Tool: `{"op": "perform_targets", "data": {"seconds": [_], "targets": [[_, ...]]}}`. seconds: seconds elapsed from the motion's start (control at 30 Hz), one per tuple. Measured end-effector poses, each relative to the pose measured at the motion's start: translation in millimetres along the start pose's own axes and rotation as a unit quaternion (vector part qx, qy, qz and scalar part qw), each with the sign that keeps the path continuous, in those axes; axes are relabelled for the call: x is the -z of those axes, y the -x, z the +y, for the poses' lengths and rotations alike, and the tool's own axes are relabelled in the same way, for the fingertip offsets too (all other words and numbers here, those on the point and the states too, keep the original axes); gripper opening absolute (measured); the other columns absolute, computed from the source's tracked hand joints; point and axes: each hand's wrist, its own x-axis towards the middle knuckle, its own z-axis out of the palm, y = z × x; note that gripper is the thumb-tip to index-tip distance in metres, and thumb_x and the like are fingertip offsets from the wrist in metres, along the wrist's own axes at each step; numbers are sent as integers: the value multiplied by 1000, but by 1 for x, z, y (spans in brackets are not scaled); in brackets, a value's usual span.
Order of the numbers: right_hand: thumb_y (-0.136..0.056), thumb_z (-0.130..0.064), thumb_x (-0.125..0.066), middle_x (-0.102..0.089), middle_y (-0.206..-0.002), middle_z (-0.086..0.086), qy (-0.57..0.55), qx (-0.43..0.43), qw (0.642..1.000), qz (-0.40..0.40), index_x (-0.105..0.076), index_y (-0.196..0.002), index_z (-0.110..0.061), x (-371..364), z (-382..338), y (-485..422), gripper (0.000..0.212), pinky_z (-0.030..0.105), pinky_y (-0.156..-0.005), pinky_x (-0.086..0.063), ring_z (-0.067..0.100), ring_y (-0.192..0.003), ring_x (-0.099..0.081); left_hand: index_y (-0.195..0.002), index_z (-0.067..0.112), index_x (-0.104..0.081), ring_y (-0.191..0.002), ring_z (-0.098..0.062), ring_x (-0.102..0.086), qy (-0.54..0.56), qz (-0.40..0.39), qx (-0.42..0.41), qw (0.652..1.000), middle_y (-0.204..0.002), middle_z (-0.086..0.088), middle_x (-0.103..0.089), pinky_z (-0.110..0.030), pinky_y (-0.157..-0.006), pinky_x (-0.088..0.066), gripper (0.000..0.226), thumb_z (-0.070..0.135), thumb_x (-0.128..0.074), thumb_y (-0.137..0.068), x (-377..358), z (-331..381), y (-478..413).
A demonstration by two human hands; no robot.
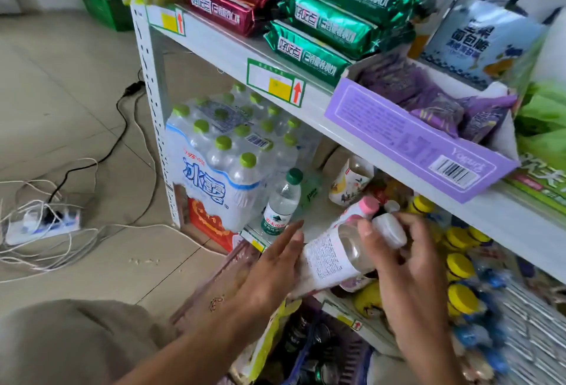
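Note:
My right hand (407, 265) grips a clear bottle with a white cap (352, 246), held tilted in front of the middle shelf. A second bottle with a pink cap (366, 208) lies just behind it, touching it. My left hand (275, 265) has straight fingers that rest against the label end of the clear bottle. A green-capped water bottle (283, 203) stands upright on the shelf just beyond my left fingertips.
A shrink-wrapped pack of green-capped water bottles (220, 157) fills the shelf's left. Yellow-capped bottles (459, 265) stand at right. The upper shelf (232, 56) holds snack packs and a purple box (407, 139). A power strip with cables (43, 222) lies on the floor.

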Motion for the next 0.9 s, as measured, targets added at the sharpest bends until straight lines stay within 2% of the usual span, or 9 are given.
{"op": "perform_targets", "data": {"seconds": [0.1,0.13,0.2,0.27,0.37,0.5,0.67,0.77,0.9], "targets": [[-84,-56,-72,-78,-102,-11,-59,-121,991,9,-70,-108,-35,10,30,1,32,34,-77,-56,4,-92,-73,-140,27,-62,-119,-7,-65,152,-31,89,984,-136,3,-66,-24,-98,-54,53,46,-72,-91,-9,-23,11],[-83,-55,-75,-77,-109,-11,-95,-163,982,10,-69,-114,-39,10,37,1,36,32,-78,-56,4,-97,-73,-133,24,-66,-110,-27,-72,198,-35,100,974,-128,-7,-72,-42,-88,-60,54,50,-74,-86,-9,-27,14],[-86,-51,-69,-73,-123,-10,-175,-227,958,12,-65,-127,-39,11,47,-2,44,21,-66,-57,11,-106,-73,-121,33,-69,-84,-29,-74,163,-3,61,985,-103,1,-79,-36,-65,-56,41,61,-53,-96,-1,-29,17],[-88,-49,-65,-72,-124,-10,-217,-246,944,20,-64,-131,-39,15,52,-7,44,17,-60,-57,16,-107,-73,-112,59,-66,-92,-17,-69,-12,42,18,999,-96,25,-75,-39,-83,-54,51,89,-35,-85,9,-32,16],[-84,-58,-68,-74,-88,-12,-217,-209,953,-19,-71,-97,-41,18,52,-10,22,19,-57,-49,12,-75,-70,-120,62,-61,-108,-35,-66,-112,15,8,994,-101,6,-73,-56,-108,-45,78,104,-17,-72,18,-34,19],[-87,-69,-63,-49,-63,7,-246,-197,948,-39,-62,-92,-13,17,57,-15,56,31,-51,-32,16,-51,-34,-97,28,-74,-53,-24,-48,0,-40,66,997,-65,-4,-59,-34,-55,-41,80,96,-34,-80,16,-20,25],[-90,-63,-64,-24,-62,10,-279,-198,937,-62,-67,-91,-11,25,61,-23,52,27,-43,-18,11,-43,-23,-123,51,-55,-57,-22,-55,-13,-73,-76,994,-88,1,-74,-28,-46,-40,33,57,-64,-91,29,-8,31],[-85,-57,-64,-19,-58,3,-306,-230,922,-58,-71,-79,-21,23,58,-23,38,28,-46,-14,7,-39,-21,-139,26,-43,-85,-12,-71,-46,-101,-173,979,-111,7,-74,-18,-65,-53,49,20,-68,-97,36,6,36],[-85,-46,-65,-22,-51,1,-318,-251,913,-50,-58,-83,-9,22,53,-19,37,21,-39,-27,7,-36,-21,-145,24,-39,-109,-38,-68,-22,-118,-184,976,-126,-13,-66,-47,-87,-57,61,21,-72,-93,43,6,36]]}}
